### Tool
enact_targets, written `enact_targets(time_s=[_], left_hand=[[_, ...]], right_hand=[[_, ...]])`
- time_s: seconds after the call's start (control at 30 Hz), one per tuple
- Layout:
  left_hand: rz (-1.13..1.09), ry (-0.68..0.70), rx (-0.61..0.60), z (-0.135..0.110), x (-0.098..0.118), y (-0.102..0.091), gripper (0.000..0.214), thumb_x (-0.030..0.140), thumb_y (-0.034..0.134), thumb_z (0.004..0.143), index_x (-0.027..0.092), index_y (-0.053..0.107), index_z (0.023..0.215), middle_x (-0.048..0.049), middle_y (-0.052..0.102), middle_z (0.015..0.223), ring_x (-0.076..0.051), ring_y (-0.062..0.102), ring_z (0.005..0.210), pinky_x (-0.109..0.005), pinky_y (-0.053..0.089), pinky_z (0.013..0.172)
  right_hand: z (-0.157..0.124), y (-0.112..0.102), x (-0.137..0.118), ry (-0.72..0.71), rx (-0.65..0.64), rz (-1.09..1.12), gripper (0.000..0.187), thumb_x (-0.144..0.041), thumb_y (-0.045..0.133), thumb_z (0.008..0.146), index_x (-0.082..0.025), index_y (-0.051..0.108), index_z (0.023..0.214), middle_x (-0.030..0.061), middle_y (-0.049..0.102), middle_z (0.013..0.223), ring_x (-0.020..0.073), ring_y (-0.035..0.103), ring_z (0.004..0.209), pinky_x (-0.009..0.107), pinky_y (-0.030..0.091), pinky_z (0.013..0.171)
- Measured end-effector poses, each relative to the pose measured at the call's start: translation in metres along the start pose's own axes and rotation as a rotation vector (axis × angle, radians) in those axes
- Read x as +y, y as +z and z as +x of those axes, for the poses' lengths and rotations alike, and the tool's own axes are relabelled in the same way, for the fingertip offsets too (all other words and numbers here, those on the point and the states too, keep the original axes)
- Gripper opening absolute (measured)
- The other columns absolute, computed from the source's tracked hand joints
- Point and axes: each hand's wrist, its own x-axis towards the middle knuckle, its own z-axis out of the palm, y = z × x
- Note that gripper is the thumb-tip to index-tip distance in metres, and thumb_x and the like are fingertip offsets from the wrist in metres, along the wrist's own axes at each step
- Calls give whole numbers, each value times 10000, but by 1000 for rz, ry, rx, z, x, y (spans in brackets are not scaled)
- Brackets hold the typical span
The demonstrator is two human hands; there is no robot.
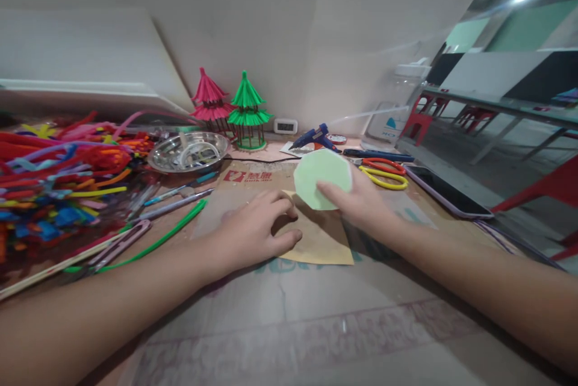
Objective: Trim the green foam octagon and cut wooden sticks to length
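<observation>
My right hand (356, 193) grips a pale green many-sided piece of paper (316, 175), thumb on its near face and the other fingers hidden behind it. The piece is held tilted up above a yellowish sheet of paper (316, 244) that lies on the cardboard mat. On the left part of that sheet rests my left hand (257, 223), its fingers bent and its thumb apart from them, with nothing between them.
Colourful pipe cleaners (58, 175) heap at the left, near a metal bowl (189, 154). Behind stand a pink pagoda (210, 103) and a green pagoda (247, 112). A glue gun (311, 138), scissors (383, 176), a phone (447, 190) and a clear bottle (391, 109) lie or stand rightward.
</observation>
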Motion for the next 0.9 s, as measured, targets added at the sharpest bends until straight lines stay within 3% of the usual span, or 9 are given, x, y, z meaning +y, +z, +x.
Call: enact_targets(time_s=[0.1, 0.23, 0.37, 0.53, 0.8, 0.9], left_hand=[[-71, 16, 31, 0, -2, -2, 232, 416, 556, 888, 234, 631, 1009, -57, 646, 1116, -235, 591, 1040, -364, 477, 870], [-104, 56, 121, 1, -2, -6, 200, 377, 561, 907, 217, 629, 1004, -53, 657, 1105, -228, 580, 1052, -362, 454, 902], [-120, 117, 169, 1, 1, -9, 162, 341, 602, 892, 214, 639, 984, -48, 637, 1177, -226, 554, 1119, -356, 420, 966], [-164, 136, 210, -1, 2, -10, 163, 342, 616, 882, 195, 658, 937, -46, 666, 1082, -218, 575, 1059, -335, 428, 927], [-286, -53, 183, 2, 6, -17, 313, 387, 462, 948, 172, 664, 843, -37, 674, 874, -194, 610, 852, -308, 455, 781], [-274, -59, 161, 2, 4, -14, 313, 358, 422, 960, 175, 653, 856, -38, 679, 877, -202, 619, 869, -319, 461, 798]], right_hand=[[-4, -6, 0, 232, -73, 466, 368, -436, 666, 782, -195, 600, 1053, 39, 624, 802, 130, 511, 561, 226, 376, 422], [-9, -3, -3, 284, -206, 720, 317, -409, 704, 777, -194, 613, 992, -23, 536, 636, 60, 347, 431, 183, 261, 356], [-10, 1, -3, 296, -250, 748, 293, -427, 702, 777, -195, 610, 930, -40, 487, 579, 55, 307, 405, 191, 253, 347], [-11, 3, -3, 319, -244, 719, 329, -453, 730, 748, -186, 615, 902, -23, 516, 608, 64, 346, 429, 194, 273, 356], [-16, 5, 0, 296, -312, 705, 435, -579, 714, 728, -181, 592, 856, -22, 545, 614, 66, 393, 412, 207, 338, 369], [-16, 4, 1, 237, -351, 648, 366, -496, 718, 752, -189, 607, 916, -3, 588, 671, 81, 437, 441, 215, 362, 387]])
